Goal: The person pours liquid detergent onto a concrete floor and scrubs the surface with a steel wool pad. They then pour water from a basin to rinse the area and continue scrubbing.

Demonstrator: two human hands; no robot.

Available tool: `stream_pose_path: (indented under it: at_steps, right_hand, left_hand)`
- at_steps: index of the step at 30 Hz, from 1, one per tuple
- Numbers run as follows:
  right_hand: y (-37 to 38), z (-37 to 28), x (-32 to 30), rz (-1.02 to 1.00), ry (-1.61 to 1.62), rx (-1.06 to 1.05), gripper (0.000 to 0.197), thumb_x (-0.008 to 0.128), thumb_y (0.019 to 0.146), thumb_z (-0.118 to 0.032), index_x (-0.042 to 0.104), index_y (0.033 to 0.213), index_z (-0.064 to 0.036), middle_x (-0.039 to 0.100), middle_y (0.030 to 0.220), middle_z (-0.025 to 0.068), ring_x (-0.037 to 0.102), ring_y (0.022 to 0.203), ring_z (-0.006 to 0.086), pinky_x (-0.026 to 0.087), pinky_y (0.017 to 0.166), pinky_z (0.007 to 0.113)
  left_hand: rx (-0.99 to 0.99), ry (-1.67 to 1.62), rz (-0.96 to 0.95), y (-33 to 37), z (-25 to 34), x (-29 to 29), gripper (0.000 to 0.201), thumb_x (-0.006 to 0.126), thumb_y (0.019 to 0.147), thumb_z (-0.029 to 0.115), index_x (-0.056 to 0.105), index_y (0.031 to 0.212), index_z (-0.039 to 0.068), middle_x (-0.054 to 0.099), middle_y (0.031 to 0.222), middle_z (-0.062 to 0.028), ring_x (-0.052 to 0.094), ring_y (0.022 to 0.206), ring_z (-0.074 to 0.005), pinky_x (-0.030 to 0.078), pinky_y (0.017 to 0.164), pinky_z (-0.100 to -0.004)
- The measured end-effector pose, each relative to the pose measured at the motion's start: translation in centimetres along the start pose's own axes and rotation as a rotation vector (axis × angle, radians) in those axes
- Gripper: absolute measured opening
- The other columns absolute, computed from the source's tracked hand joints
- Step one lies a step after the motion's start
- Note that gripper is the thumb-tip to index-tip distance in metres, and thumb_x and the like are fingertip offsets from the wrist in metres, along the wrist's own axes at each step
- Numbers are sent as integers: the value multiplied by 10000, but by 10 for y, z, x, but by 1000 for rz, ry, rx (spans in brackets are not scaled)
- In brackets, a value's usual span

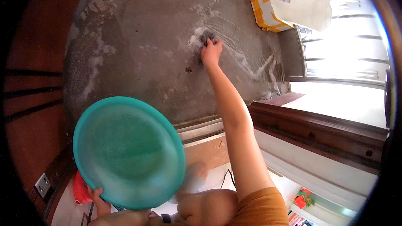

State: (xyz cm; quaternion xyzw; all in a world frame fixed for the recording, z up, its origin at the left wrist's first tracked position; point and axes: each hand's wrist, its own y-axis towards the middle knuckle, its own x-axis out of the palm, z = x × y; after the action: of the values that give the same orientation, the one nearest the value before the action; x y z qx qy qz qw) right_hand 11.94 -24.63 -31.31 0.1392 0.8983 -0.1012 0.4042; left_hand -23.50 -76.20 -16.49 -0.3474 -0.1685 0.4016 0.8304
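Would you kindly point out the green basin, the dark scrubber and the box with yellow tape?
Green basin (130, 152), head view: middle of its round face.
Dark scrubber (207, 36), head view: its exposed upper part.
Box (264, 6), head view: its taped side.

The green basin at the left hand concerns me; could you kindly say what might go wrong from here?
Only the left hand grips the green basin, at its rim, so it might tip. Suds lie beside the right hand and its dark pad, so that grip could slide. Suds pushed rightward might wet the white taped box.
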Motion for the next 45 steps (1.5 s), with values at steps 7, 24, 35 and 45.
stream_pose_path:
  at_steps: [7,24,35,45]
  right_hand:
    - [-89,101,-85,124,-341,150,353,550,821,-96,536,1167,-26,428,1184,239,467,1056,419,416,881,455]
    - [13,-6,16,-168,-415,-752,435,580,774,-21,565,1187,-157,468,1232,160,465,1084,361,438,908,412]
    - [-9,223,-136,-517,-1456,385,331,525,849,-240,578,1109,-42,534,1182,183,551,999,355,436,782,423]
    - [101,45,-1,91,-889,0,361,538,880,-241,561,1186,-51,529,1234,174,478,1161,322,391,942,407]
  left_hand:
    - [-10,11,1,2,17,-9,642,550,618,147,457,1246,45,536,1121,-96,539,997,-246,464,855,-363]
    - [-16,-36,68,14,5,-1,652,561,592,144,470,1232,56,550,1088,-79,546,970,-247,473,841,-353]
    - [-28,55,50,9,12,21,649,558,614,172,464,1246,58,530,1139,-81,526,1019,-253,457,863,-369]
    - [-34,14,24,42,8,-1,619,552,611,154,480,1216,44,550,1101,-95,545,991,-259,469,850,-367]
